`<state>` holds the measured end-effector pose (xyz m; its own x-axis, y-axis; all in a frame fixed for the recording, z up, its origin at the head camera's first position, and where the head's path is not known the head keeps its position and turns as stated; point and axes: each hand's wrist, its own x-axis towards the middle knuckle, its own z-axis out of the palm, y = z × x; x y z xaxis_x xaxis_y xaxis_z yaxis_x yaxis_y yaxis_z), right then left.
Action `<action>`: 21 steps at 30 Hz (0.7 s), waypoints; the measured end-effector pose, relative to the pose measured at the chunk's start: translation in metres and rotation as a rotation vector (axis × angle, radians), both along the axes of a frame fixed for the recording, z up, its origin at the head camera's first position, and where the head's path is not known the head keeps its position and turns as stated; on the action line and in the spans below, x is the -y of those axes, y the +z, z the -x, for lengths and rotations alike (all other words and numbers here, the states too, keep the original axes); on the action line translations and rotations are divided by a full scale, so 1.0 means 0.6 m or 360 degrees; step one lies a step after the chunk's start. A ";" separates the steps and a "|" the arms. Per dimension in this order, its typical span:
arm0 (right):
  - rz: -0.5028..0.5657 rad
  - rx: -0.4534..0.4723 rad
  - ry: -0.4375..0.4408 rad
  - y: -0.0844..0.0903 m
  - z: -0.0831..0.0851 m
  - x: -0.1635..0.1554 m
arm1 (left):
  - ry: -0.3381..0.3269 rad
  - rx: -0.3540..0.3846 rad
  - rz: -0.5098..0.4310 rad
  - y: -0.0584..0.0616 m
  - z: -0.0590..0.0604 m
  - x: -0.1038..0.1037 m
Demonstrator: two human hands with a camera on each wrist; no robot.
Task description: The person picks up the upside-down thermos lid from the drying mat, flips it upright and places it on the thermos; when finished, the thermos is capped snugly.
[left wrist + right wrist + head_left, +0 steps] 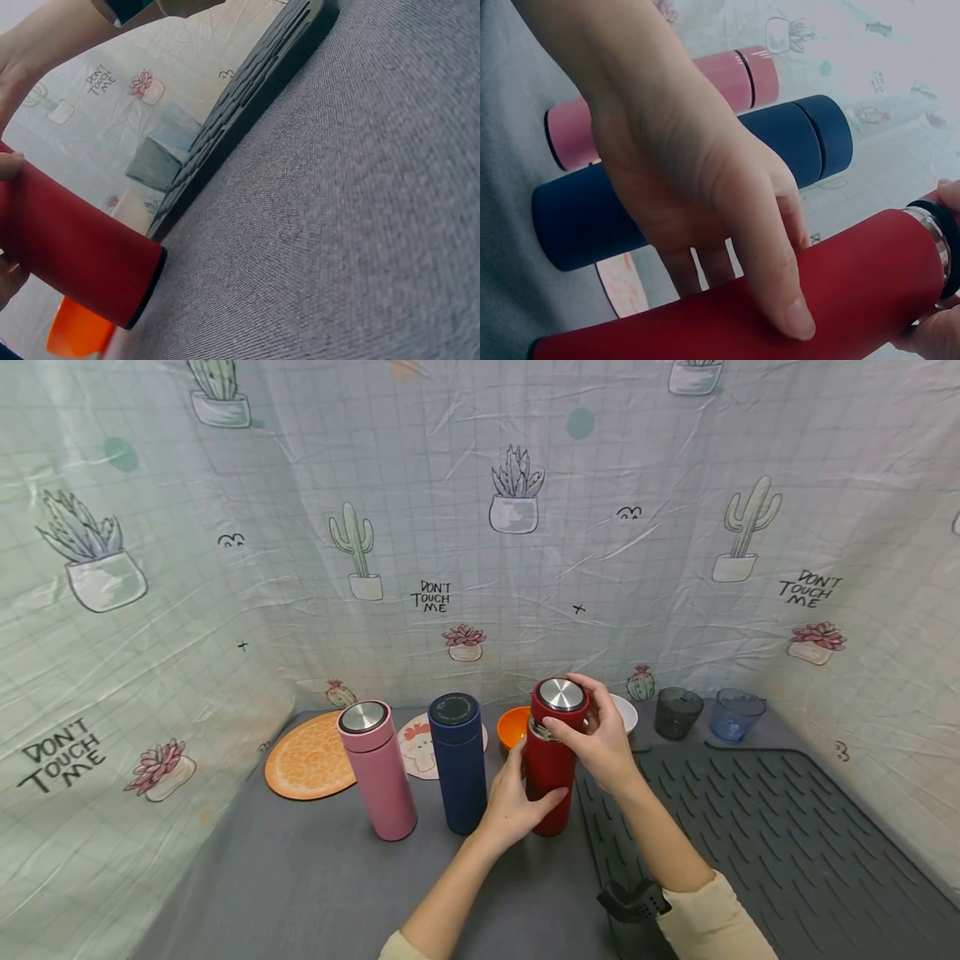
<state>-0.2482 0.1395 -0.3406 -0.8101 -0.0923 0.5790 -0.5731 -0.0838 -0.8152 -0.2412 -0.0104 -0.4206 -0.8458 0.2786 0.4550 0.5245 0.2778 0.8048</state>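
Your left hand [513, 806] is wrapping the body of the red flask [550, 768], standing near the worktop's back edge, while your right hand [596, 735] is gripping its lid [560, 697]. Only the right wrist view is showing the steel ring [934, 238] under that lid.

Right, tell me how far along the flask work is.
Done: little that shows; the pink flask and blue flask stand capped and untouched. In hand: the left hand holds the red flask by its body, and the right hand has its grip on the red lid, with a steel ring showing beneath it. Left: the lid is not yet off.
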 end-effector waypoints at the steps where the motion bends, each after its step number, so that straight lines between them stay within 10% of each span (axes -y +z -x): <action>1: 0.0009 0.0003 -0.0003 0.000 0.001 0.000 | 0.0005 0.0002 0.0004 0.000 0.000 -0.001; 21: 0.0081 0.0086 -0.0061 -0.003 -0.001 0.012 | -0.0088 0.0044 -0.0113 -0.017 0.012 -0.004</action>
